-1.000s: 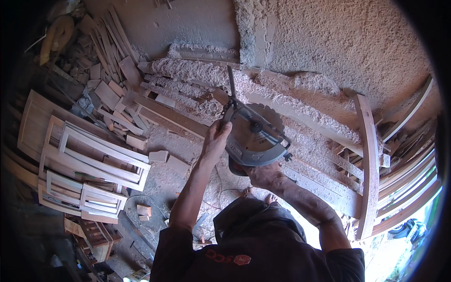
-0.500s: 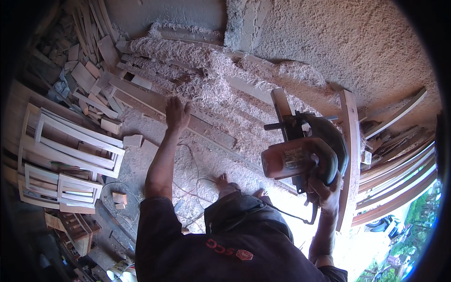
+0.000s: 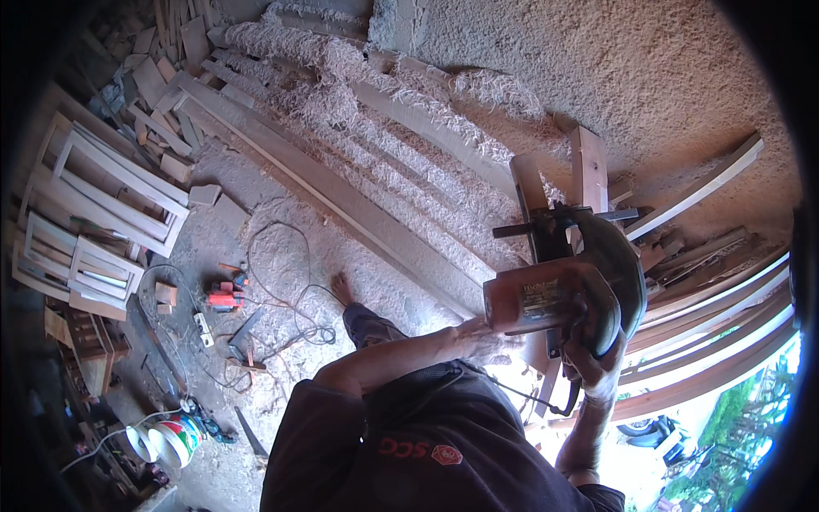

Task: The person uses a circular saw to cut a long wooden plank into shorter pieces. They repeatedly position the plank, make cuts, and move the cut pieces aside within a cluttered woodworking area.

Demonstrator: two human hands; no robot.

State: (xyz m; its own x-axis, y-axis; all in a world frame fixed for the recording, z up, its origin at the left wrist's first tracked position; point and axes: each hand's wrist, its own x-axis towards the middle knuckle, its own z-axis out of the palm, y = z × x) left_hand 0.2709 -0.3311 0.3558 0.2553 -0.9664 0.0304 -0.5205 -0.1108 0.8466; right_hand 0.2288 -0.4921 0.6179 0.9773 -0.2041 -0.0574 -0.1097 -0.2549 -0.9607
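My right hand (image 3: 595, 363) is wrapped round the rear handle of a circular saw (image 3: 533, 299) with a reddish motor housing and a dark blade guard. A flat plate (image 3: 531, 181) juts forward from under the saw. Beneath the saw runs a wooden board (image 3: 590, 166), its far end showing past the guard. My left hand (image 3: 485, 339) is beside the motor housing, low against the bright ground. Glare and the saw hide its fingers, so whether it touches the board or the saw cannot be made out.
Long planks (image 3: 341, 200) covered with shavings lie along the wall. Curved wooden strips (image 3: 699, 316) are stacked at right. Pale wooden frames (image 3: 119, 183) stand at left. A red power tool (image 3: 225, 295), a loose cord (image 3: 309, 333) and a white bucket (image 3: 175, 439) are on the floor.
My left hand has come from over the planks back toward the saw. The view has shifted, bringing more floor at left into sight. The saw stays in my right hand.
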